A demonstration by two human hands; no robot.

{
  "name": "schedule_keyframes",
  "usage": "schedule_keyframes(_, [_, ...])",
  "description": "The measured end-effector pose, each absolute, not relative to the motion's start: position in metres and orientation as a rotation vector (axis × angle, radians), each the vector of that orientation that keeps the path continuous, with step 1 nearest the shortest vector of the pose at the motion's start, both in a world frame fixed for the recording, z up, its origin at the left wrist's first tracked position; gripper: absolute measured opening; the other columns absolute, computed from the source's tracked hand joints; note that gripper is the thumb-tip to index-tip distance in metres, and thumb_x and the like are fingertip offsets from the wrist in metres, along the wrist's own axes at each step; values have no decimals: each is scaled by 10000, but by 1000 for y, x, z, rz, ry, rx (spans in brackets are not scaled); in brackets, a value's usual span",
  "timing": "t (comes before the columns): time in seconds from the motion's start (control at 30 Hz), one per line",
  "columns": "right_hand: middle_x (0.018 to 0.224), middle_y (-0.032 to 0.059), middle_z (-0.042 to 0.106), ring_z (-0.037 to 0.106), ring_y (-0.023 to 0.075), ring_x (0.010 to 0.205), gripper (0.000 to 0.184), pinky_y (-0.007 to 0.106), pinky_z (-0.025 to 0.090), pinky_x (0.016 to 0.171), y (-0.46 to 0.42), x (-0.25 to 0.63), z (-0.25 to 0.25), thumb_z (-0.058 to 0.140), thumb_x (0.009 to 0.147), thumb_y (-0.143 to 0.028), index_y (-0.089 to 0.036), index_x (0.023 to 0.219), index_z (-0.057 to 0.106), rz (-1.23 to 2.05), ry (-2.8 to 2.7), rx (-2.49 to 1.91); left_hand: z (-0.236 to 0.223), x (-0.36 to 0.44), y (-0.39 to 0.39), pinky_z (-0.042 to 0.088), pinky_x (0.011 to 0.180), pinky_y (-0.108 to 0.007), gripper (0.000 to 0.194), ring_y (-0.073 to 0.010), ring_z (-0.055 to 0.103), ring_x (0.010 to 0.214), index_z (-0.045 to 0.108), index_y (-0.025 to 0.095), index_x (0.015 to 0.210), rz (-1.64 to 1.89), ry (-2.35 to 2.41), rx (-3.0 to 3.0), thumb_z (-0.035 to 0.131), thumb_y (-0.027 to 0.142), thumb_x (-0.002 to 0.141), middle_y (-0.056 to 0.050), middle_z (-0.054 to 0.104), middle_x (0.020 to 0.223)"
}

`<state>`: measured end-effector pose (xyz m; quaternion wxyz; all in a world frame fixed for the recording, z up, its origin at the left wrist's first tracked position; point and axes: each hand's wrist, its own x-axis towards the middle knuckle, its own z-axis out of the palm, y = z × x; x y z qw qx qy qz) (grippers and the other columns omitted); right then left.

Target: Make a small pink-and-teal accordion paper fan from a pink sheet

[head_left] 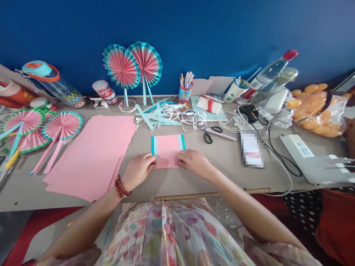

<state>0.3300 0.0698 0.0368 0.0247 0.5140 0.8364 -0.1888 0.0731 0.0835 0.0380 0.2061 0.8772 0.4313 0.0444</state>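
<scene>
A pink sheet of paper [168, 149] with pale blue and teal strips along its left and right sides lies flat on the table in front of me. At its near left corner my left hand [140, 169] is closed, fingertips and thumb on the edge. My right hand [194, 162] pinches the near right edge in the same way. The fingers partly cover both corners. A red bead bracelet [121, 187] circles my left wrist. Just left of my left hand lies a stack of larger pink sheets [91, 153].
Beyond the sheet are pale blue paper strips [158, 113], scissors [219, 133] and a pen cup [185, 92]. Folded paper fans [122, 68] stand against the blue wall; others [62, 126] lie left. A phone [252, 149], a power strip [301, 147] and cables are right.
</scene>
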Motion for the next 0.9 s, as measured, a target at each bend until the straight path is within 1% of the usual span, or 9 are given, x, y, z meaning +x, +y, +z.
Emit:
schedule_keyframes(0.33, [957, 49, 699, 597, 184, 904, 220, 270, 321, 695, 69, 329, 36, 545, 989, -361, -189, 921, 664, -568, 2589, 1572, 37, 73, 84, 373, 727, -314, 128, -176, 590, 781, 594, 215, 838, 127, 1203, 2436, 535, 195, 950, 7, 645, 881])
schedule_keyframes(0.53, [990, 66, 693, 603, 195, 931, 235, 281, 348, 738, 66, 326, 39, 512, 1006, -355, -180, 954, 660, -521, 2572, 1547, 34, 72, 84, 374, 732, -319, 123, -172, 593, 774, 586, 219, 845, 142, 1196, 2444, 531, 203, 954, 12, 643, 874])
schedule_keyframes(0.77, [987, 85, 675, 599, 218, 954, 271, 290, 357, 704, 61, 323, 42, 458, 1024, -364, -191, 1013, 666, -369, 2501, 1565, 28, 69, 74, 386, 785, -332, 120, -179, 592, 843, 574, 213, 906, 228, 1218, 2469, 488, 230, 988, -5, 640, 920])
schedule_keyframes(0.9, [970, 84, 668, 594, 212, 941, 272, 284, 357, 701, 60, 324, 39, 462, 1022, -369, -200, 1016, 676, -365, 2510, 1581, 23, 69, 68, 388, 818, -343, 132, -189, 587, 889, 563, 205, 918, 280, 1221, 2471, 461, 225, 1000, -16, 623, 932])
